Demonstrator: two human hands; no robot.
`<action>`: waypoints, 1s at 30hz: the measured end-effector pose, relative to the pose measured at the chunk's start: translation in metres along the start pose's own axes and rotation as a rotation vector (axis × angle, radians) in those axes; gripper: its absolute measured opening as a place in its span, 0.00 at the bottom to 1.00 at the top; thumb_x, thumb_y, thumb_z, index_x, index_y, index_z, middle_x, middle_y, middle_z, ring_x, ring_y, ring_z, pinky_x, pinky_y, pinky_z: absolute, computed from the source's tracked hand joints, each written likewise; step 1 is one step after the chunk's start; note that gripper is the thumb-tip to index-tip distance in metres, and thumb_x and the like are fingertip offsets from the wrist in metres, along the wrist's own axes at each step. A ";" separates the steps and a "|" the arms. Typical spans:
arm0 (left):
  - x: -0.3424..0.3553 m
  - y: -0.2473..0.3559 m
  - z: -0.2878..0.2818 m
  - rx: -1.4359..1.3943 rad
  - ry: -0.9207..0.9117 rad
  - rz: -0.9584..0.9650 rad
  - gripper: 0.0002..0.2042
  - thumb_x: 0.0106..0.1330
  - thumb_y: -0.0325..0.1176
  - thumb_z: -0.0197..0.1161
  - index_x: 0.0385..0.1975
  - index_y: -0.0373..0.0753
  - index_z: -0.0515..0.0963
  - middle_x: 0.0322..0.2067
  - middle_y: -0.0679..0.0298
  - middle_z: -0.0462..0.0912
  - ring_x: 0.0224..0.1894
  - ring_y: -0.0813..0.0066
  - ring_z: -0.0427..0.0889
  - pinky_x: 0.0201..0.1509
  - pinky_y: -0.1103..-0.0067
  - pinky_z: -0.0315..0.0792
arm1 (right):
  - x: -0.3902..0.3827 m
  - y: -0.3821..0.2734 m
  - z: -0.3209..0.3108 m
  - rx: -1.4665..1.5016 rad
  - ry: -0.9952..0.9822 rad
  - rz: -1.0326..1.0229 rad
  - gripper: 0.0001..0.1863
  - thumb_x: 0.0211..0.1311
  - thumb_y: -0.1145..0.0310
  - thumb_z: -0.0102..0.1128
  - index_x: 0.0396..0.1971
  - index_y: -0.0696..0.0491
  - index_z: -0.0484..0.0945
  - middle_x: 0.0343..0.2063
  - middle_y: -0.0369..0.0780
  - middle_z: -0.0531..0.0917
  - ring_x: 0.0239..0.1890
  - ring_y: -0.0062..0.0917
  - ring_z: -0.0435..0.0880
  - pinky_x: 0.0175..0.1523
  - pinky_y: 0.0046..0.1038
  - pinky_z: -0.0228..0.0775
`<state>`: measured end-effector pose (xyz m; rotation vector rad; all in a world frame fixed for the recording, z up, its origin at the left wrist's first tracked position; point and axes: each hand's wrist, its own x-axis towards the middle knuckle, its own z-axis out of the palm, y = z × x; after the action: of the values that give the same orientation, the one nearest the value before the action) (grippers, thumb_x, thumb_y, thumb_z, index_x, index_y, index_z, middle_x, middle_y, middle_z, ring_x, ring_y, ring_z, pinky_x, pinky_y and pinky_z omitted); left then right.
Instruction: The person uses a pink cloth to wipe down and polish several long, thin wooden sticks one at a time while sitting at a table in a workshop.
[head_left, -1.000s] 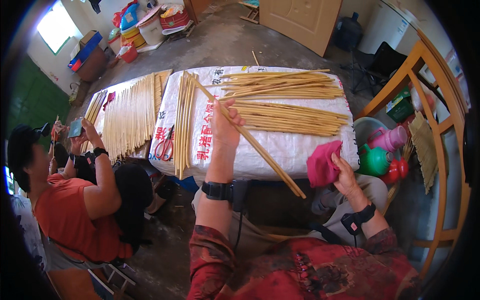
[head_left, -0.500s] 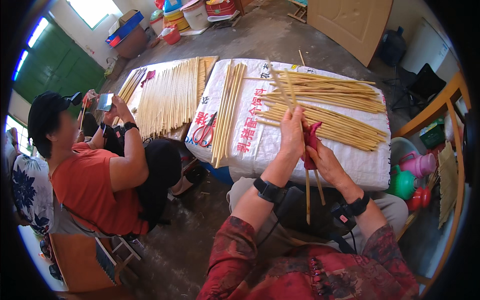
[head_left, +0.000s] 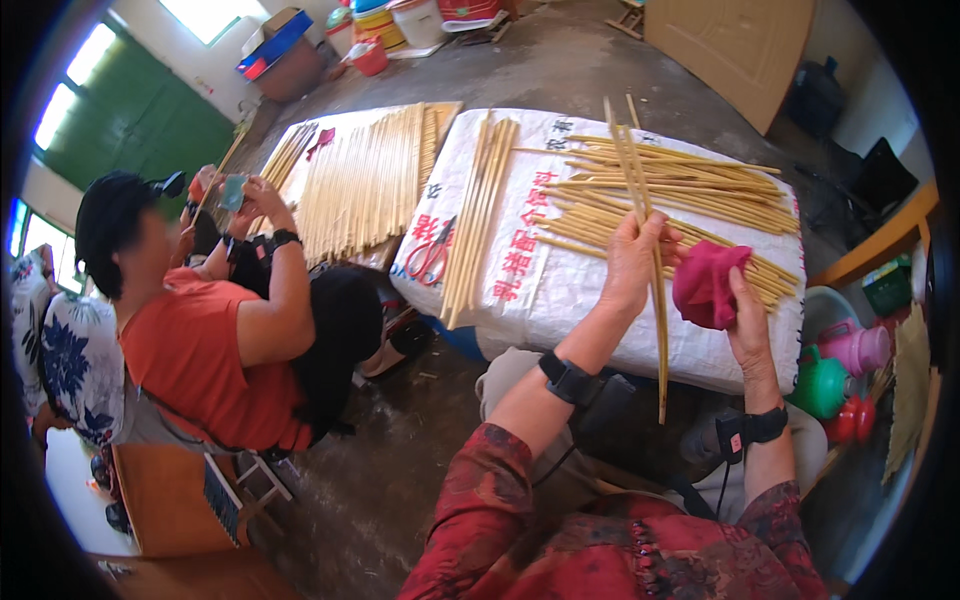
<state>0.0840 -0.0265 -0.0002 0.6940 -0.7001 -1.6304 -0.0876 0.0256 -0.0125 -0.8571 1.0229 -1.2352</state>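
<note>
The left hand [head_left: 632,265] is pinching at least two sticks [head_left: 661,340] between thumb and fingers, and the right hand [head_left: 750,325] is gripping a bunched cloth [head_left: 708,285] just beside them. The sticks are standing steeply above the near edge of the table [head_left: 530,330], their tops leaning a little leftward and their lower ends hanging past that edge. For steady handling, the pinch is probably wanting to be firm but not crushing, since sticks this thin are likely flexing under a hard squeeze. Holding them near the middle, as the left hand is doing, is seemingly balancing both ends; keeping the two close together should be stopping one from slipping. The long ends are calling for care around the pile [head_left: 700,180] behind, where they could be catching, and loose cloth folds could be snagging on a rough tip. The left forearm is reaching forward and rightward, with the thumb side turning toward the body's middle. The right forearm is rising almost straight, its thumb pressing the cloth from the near side while the fingers are mostly hiding behind it. Whether the left fingertips are touching the cloth, one cannot tell.
</note>
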 end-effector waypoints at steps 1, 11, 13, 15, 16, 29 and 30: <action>0.002 -0.002 0.003 -0.022 -0.002 -0.016 0.07 0.62 0.35 0.46 0.31 0.38 0.66 0.24 0.63 0.74 0.25 0.74 0.77 0.26 0.81 0.72 | -0.005 -0.005 0.001 -0.007 0.024 -0.014 0.20 0.61 0.59 0.41 0.45 0.59 0.66 0.37 0.36 0.73 0.39 0.17 0.69 0.47 0.19 0.60; -0.003 -0.022 0.019 -0.063 -0.019 -0.034 0.06 0.62 0.32 0.48 0.32 0.37 0.67 0.29 0.61 0.75 0.34 0.71 0.77 0.34 0.80 0.73 | -0.015 0.021 0.040 -0.816 -0.107 -0.107 0.12 0.59 0.68 0.44 0.40 0.59 0.66 0.31 0.38 0.74 0.33 0.20 0.71 0.38 0.22 0.65; -0.003 -0.025 0.018 -0.158 -0.057 -0.033 0.06 0.62 0.32 0.48 0.33 0.37 0.67 0.31 0.59 0.75 0.37 0.68 0.77 0.35 0.78 0.73 | -0.011 0.030 0.035 -0.578 -0.084 -0.203 0.12 0.57 0.67 0.47 0.38 0.59 0.67 0.27 0.40 0.75 0.29 0.22 0.72 0.35 0.24 0.65; -0.001 -0.021 0.019 -0.163 -0.080 -0.080 0.07 0.62 0.32 0.47 0.33 0.36 0.67 0.32 0.56 0.75 0.38 0.65 0.76 0.37 0.76 0.73 | -0.011 0.025 0.035 -0.440 -0.132 -0.136 0.12 0.58 0.66 0.47 0.38 0.58 0.69 0.27 0.34 0.74 0.28 0.15 0.70 0.33 0.18 0.64; -0.001 -0.017 0.018 -0.161 -0.097 -0.077 0.08 0.62 0.34 0.47 0.33 0.36 0.66 0.32 0.55 0.75 0.37 0.63 0.77 0.38 0.74 0.73 | -0.009 0.024 0.035 -0.365 -0.167 -0.087 0.12 0.58 0.66 0.46 0.37 0.58 0.69 0.26 0.34 0.74 0.28 0.14 0.70 0.33 0.17 0.64; 0.027 -0.001 -0.002 -0.125 0.012 -0.040 0.11 0.64 0.36 0.39 0.28 0.35 0.63 0.23 0.57 0.72 0.29 0.62 0.76 0.33 0.70 0.74 | -0.039 0.019 0.025 -0.320 -0.321 0.125 0.12 0.60 0.63 0.44 0.31 0.58 0.69 0.22 0.32 0.72 0.24 0.13 0.69 0.31 0.17 0.64; 0.030 0.001 -0.007 -0.137 0.026 -0.025 0.11 0.65 0.36 0.39 0.28 0.34 0.63 0.24 0.56 0.72 0.29 0.61 0.76 0.34 0.69 0.75 | -0.055 0.018 0.022 -0.286 -0.344 0.127 0.13 0.60 0.62 0.43 0.31 0.57 0.69 0.23 0.32 0.72 0.25 0.12 0.69 0.32 0.17 0.64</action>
<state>0.0855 -0.0569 -0.0059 0.6253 -0.5573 -1.6722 -0.0631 0.0822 -0.0142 -1.1625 0.9673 -0.8086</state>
